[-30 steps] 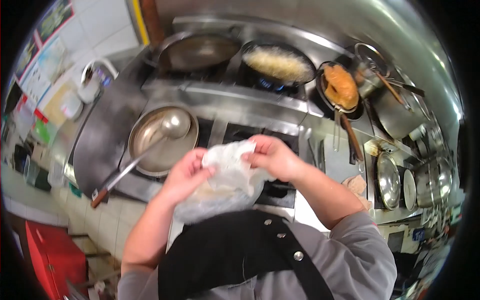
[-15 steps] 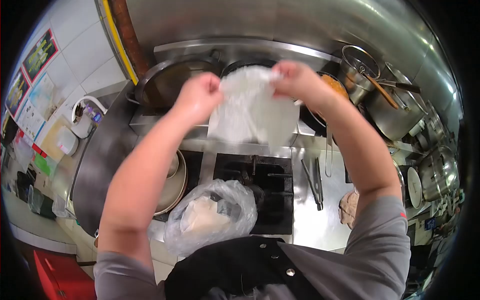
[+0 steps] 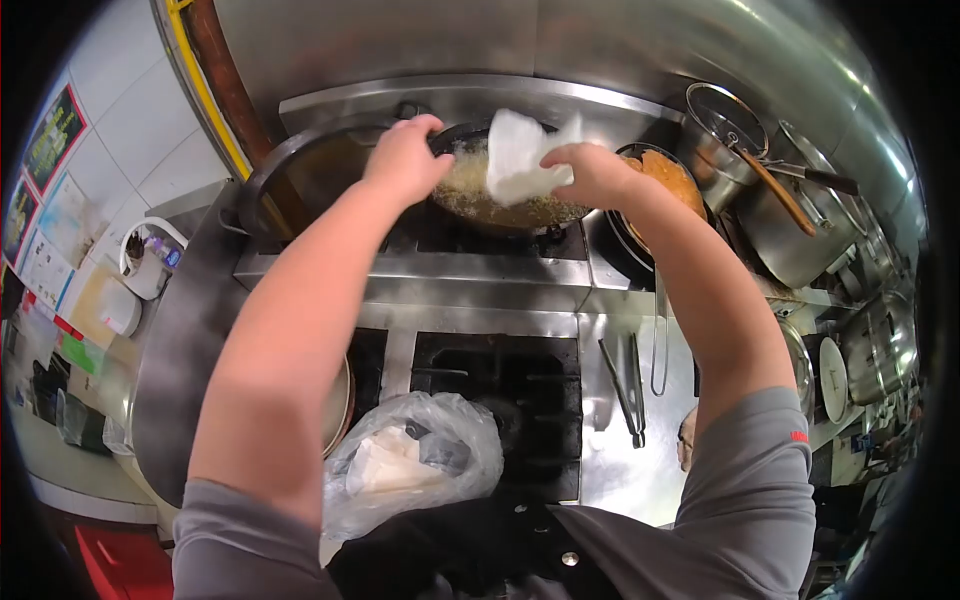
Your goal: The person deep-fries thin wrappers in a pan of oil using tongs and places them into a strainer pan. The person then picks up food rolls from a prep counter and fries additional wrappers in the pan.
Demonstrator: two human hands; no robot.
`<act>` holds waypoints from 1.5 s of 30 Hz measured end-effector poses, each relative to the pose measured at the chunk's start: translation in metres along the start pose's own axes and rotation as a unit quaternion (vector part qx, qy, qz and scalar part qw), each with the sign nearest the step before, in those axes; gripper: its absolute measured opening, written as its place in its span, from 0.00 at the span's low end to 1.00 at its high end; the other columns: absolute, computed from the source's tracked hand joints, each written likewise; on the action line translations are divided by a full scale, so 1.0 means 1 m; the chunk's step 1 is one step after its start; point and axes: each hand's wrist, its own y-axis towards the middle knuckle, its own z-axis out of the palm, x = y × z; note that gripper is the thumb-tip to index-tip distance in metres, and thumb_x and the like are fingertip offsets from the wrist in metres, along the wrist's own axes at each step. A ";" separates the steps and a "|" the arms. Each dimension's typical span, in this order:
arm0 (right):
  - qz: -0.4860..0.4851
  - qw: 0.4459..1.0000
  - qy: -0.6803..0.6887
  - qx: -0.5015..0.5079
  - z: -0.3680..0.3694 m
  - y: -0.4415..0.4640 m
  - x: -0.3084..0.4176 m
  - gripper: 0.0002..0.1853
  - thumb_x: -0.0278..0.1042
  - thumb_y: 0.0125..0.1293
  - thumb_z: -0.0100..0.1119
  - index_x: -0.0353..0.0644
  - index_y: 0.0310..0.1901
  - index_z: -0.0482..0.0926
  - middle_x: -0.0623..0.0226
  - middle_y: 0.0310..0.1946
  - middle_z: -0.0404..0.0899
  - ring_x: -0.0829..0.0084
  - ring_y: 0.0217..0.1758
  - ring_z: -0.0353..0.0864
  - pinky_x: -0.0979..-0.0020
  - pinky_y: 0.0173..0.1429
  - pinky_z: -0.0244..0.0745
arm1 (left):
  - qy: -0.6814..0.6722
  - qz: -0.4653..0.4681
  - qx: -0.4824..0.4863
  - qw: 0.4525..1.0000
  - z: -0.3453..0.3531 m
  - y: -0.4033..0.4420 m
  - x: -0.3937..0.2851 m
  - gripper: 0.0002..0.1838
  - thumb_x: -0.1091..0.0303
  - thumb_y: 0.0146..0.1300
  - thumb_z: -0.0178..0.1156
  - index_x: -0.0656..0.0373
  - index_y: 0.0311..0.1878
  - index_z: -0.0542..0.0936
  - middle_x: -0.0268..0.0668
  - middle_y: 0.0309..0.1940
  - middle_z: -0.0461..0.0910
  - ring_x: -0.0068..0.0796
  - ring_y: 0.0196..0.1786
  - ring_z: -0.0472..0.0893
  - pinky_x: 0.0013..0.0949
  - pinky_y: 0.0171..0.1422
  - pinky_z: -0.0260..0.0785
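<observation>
A thin white dough sheet (image 3: 517,160) hangs folded and tilted over a black wok (image 3: 480,222) of bubbling oil on the back burner. My right hand (image 3: 592,174) pinches its right side, and its lower edge is close to the oil; whether it dips in I cannot tell. My left hand (image 3: 405,158) is above the wok's left rim, thumb and fingers apart, with nothing in it. Nearer my body lies an open clear plastic bag (image 3: 470,425) holding similar pale sheets (image 3: 385,462).
On the right, a pan holds golden fried pieces (image 3: 668,180) in a strainer, whose handle (image 3: 660,335) sticks out toward me. Tongs (image 3: 630,395) lie on the steel counter (image 3: 620,480). A large dark wok (image 3: 290,185) stands left, tall steel pots (image 3: 790,235) right, and a front burner (image 3: 500,370) between.
My left hand has let go of the sheet and moved slightly left. The sheet, earlier stretched between both hands, is now folded over the oil in my right hand.
</observation>
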 end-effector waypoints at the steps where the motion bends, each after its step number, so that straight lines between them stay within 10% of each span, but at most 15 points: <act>1: -0.038 0.999 -0.016 -0.009 -0.001 -0.009 -0.001 0.22 0.35 0.59 0.67 0.46 0.57 0.81 0.54 0.54 0.82 0.54 0.58 0.79 0.62 0.65 0.72 | 0.015 0.013 -0.012 1.000 -0.014 -0.008 0.005 0.22 0.61 0.57 0.69 0.55 0.54 0.80 0.45 0.51 0.81 0.48 0.54 0.80 0.43 0.61 0.73; 9: 0.053 0.995 0.004 -0.080 -0.117 -0.063 0.064 0.18 0.34 0.66 0.62 0.41 0.56 0.81 0.56 0.52 0.84 0.57 0.53 0.83 0.63 0.60 0.76 | -0.154 -0.095 -0.038 0.983 -0.205 -0.124 0.032 0.16 0.70 0.66 0.66 0.62 0.54 0.78 0.34 0.45 0.81 0.19 0.47 0.79 0.25 0.55 0.73; 16: -0.180 0.969 0.058 -0.160 -0.094 -0.129 0.153 0.13 0.28 0.66 0.63 0.40 0.52 0.83 0.61 0.42 0.85 0.67 0.42 0.84 0.67 0.50 0.79 | -0.290 -0.243 0.018 0.925 -0.252 -0.321 -0.006 0.07 0.75 0.68 0.61 0.62 0.47 0.79 0.27 0.37 0.79 0.13 0.38 0.75 0.20 0.44 0.68; 24: -0.195 0.968 0.157 0.015 0.088 -0.223 0.216 0.07 0.30 0.62 0.61 0.41 0.40 0.84 0.59 0.36 0.83 0.53 0.43 0.82 0.58 0.49 0.79 | -0.308 -0.383 -0.033 0.870 -0.215 -0.470 0.007 0.07 0.73 0.69 0.62 0.65 0.47 0.78 0.31 0.36 0.81 0.18 0.38 0.79 0.23 0.46 0.72; 36: 0.009 0.992 0.116 -0.042 0.123 -0.303 0.146 0.06 0.28 0.61 0.62 0.41 0.39 0.85 0.58 0.35 0.83 0.53 0.42 0.82 0.58 0.47 0.79 | -0.216 -0.494 -0.110 0.835 -0.203 -0.592 0.046 0.08 0.71 0.73 0.54 0.61 0.35 0.76 0.30 0.26 0.76 0.16 0.30 0.74 0.23 0.35 0.67; 41: 0.088 0.993 0.043 -0.069 0.121 -0.342 0.118 0.11 0.31 0.61 0.62 0.42 0.46 0.83 0.58 0.44 0.81 0.53 0.52 0.79 0.57 0.57 0.75 | -0.087 -0.600 0.080 0.791 -0.161 -0.711 0.100 0.11 0.66 0.67 0.60 0.63 0.32 0.78 0.35 0.19 0.78 0.24 0.21 0.77 0.32 0.27 0.69; 45: 0.202 0.976 0.000 -0.078 0.130 -0.366 0.092 0.22 0.37 0.59 0.65 0.45 0.56 0.78 0.56 0.54 0.77 0.51 0.62 0.73 0.52 0.65 0.68 | 0.058 -0.379 0.225 0.895 -0.117 -0.848 0.147 0.18 0.52 0.60 0.65 0.61 0.34 0.87 0.40 0.27 0.87 0.41 0.31 0.87 0.41 0.37 0.80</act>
